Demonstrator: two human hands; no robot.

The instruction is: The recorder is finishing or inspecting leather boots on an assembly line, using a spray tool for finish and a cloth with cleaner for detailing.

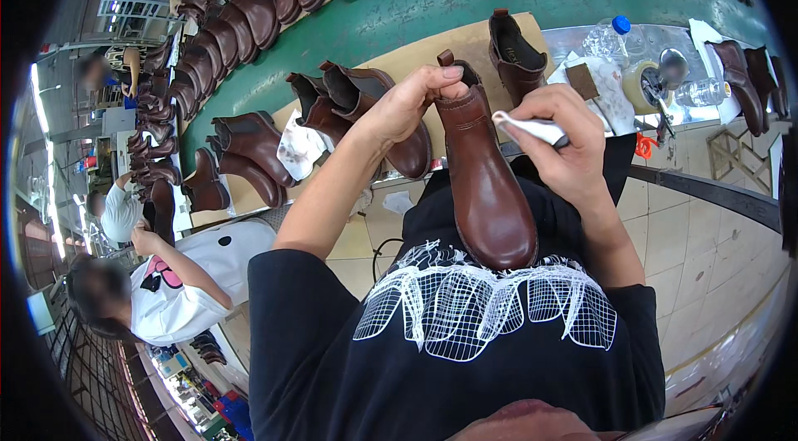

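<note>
A brown leather ankle boot [490,204] is held in front of my chest, toe pointing down toward me. My left hand [407,104] is closed on its upper opening, with the thumb and fingers at the top edge. My right hand [569,137] pinches a small white cloth-like piece [532,127] with a brownish tip and a dark end. That tip is close to the right side of the boot's shaft; whether it touches, I cannot tell. Another brown boot [515,59] stands just beyond my hands on the brown board [453,46].
Several boots [249,146] and a stained white cloth [298,146] lie on the bench at left. Long rows of boots [258,9] line the green surface [432,0]. A blue-capped clear bottle [607,38] and a tape roll [640,88] sit at right. A co-worker [179,291] is close at left.
</note>
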